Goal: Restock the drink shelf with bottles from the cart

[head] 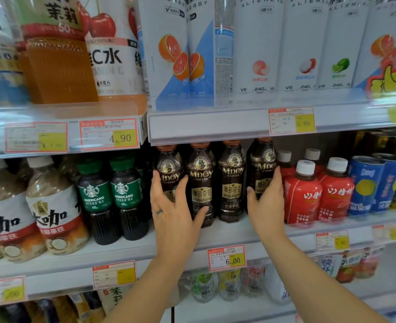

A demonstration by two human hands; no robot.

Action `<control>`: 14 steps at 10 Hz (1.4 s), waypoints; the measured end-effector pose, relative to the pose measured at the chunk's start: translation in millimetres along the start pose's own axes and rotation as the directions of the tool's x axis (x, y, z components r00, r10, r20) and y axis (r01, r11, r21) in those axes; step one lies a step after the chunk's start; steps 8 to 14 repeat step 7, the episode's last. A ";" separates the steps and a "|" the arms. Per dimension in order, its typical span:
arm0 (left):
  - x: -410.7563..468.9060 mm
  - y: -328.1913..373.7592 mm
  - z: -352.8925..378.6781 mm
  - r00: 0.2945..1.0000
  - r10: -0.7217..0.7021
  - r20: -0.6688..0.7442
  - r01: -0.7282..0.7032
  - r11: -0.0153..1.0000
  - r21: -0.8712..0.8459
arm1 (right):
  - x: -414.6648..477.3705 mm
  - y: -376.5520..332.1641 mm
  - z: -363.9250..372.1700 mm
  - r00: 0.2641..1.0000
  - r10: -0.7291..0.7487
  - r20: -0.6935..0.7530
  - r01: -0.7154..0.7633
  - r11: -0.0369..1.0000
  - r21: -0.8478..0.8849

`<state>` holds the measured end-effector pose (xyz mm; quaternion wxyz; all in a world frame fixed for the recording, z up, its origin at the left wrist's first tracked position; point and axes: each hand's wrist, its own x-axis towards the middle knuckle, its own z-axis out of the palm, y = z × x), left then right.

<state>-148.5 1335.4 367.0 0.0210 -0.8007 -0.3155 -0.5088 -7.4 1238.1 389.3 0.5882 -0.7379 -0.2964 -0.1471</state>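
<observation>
- The 4 dark brown plastic coffee bottles with gold labels (230, 180) stand in a row near the front edge of the middle white shelf (227, 234).
- The left hand (174, 206) lies open-fingered on the leftmost coffee bottle (169, 169), its thumb on the next; this grip closes on nothing.
- The right hand (265, 203) clasps the rightmost coffee bottle (261, 164) between thumb and fingers.
- Risk: that bottle leans, and a hard shove could tip it into the red plastic bottles with white caps (303, 197) just beside it.
- Risk: uneven pushing could topple the row backward or toward the green-capped black bottles (124, 192).
- Hidden: the coffee caps sit partly behind the upper shelf's price rail (204, 127), the shelf's depth is dark, and the cart is out of view.
</observation>
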 end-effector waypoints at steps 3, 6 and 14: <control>-0.4 0.2 -0.4 1.000 -0.003 0.011 0.003 1.000 -0.004 | -5.6 3.6 -4.4 1.000 -0.003 0.015 0.003 1.000 0.011; -7.3 1.0 -10.8 0.999 0.036 -0.011 -0.037 0.995 -0.091 | -46.3 -13.6 -14.7 0.964 -0.254 -0.082 0.257 0.966 0.023; -14.1 -0.9 -26.5 0.985 0.158 -0.076 -0.168 0.973 -0.159 | -70.2 -25.0 -5.3 0.846 -0.533 -0.002 0.531 0.844 0.079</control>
